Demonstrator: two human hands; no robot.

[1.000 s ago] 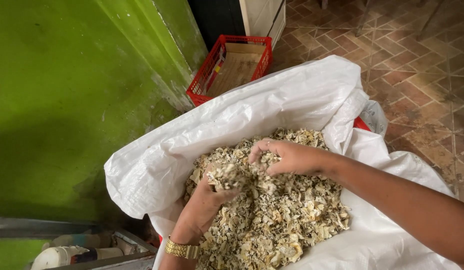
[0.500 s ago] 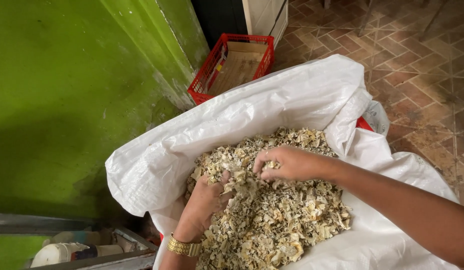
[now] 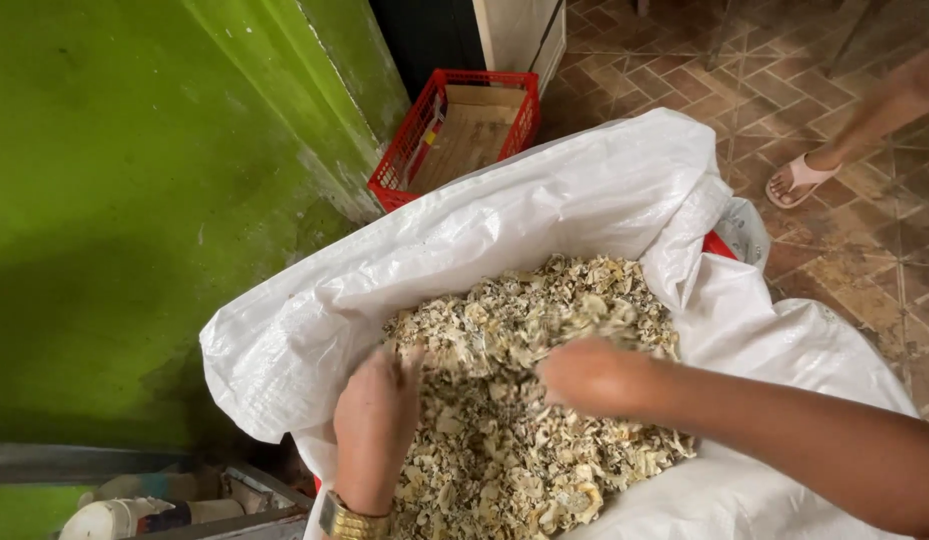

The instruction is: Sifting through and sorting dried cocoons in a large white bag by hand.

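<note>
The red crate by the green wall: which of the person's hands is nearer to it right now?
Left. The left hand sits in the dried flakes at the sack's wall side, below the red crate. The right hand lies further toward the tiled floor side.

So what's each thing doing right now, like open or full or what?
White sack: open, rim rolled down.
Dried flakes: loose, heaped in the sack.
Left hand: resting on the flakes, fingers dug in.
Right hand: blurred, over the flakes.
Red crate: on the floor, holding cardboard.
</note>
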